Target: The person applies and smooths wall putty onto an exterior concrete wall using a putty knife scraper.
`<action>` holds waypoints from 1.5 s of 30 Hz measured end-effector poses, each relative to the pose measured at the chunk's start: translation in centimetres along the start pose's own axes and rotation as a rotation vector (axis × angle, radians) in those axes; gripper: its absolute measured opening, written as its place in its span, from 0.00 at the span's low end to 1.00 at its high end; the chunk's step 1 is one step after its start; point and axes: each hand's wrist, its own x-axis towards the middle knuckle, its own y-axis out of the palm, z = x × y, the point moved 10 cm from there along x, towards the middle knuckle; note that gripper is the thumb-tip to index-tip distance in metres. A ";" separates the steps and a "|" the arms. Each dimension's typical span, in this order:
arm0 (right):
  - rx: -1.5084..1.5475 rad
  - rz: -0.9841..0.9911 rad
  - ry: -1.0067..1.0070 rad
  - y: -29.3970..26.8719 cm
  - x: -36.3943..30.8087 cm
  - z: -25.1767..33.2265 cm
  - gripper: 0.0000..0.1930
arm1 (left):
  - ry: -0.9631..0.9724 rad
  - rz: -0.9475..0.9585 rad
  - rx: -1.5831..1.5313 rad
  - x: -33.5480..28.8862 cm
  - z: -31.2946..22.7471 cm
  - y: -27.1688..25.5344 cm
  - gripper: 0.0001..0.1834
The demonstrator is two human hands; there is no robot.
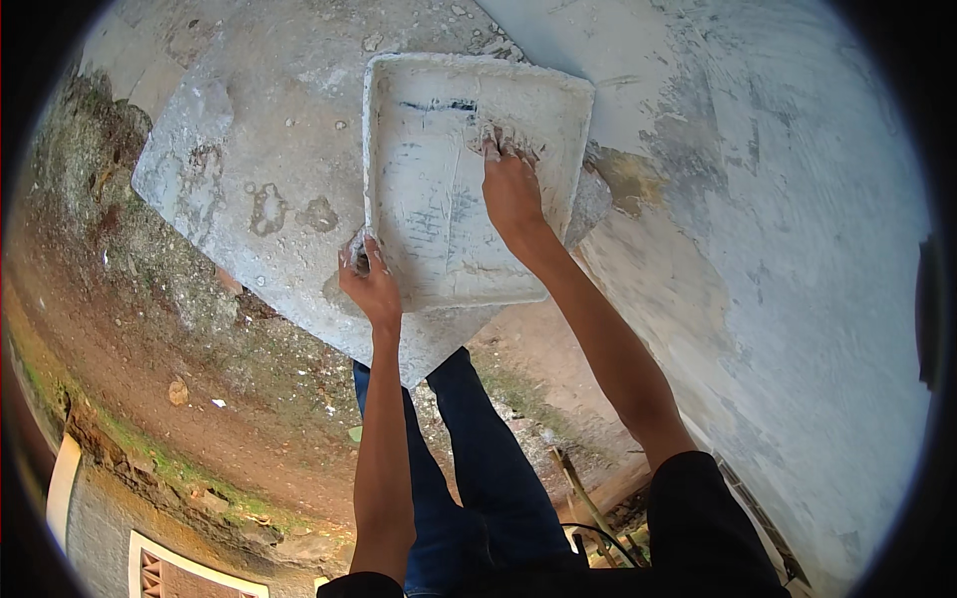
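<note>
A shallow rectangular tray (pixel 409 179), caked with white plaster-like paste, lies on a worn slab (pixel 289 169). Over the upper right part of its floor is my right hand (pixel 513 194), with paste on its fingertips. Its fingers are closed on a flat, paste-smeared scraper (pixel 530 151), mostly hidden by the hand, at the tray's floor. My left hand (pixel 371 284) is at the lower left side of the tray, by its wall. Those fingers are curled, with a dark patch between them; what they grip does not show clearly. Dark streaks show through the paste in the tray.
A pale, patchy plastered wall (pixel 797 249) rises along the right side. Below the slab are my legs in blue jeans (pixel 488 448). Rough ground (pixel 229 349) with stones and moss spreads to the left. Sticks (pixel 583 488) and a dark cable stand near the lower right.
</note>
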 end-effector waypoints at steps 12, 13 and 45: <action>0.111 -0.055 0.521 -5.4 0.4 -6.4 0.15 | 0.012 -0.027 0.032 0.0 0.6 -0.6 0.06; 0.170 -0.130 0.531 -6.0 0.4 -7.0 0.14 | 0.015 -0.029 0.035 0.1 0.7 -0.7 0.06; 0.875 -0.598 0.723 -2.3 -1.3 -11.5 0.12 | 0.019 -0.048 0.056 0.1 0.5 -0.6 0.08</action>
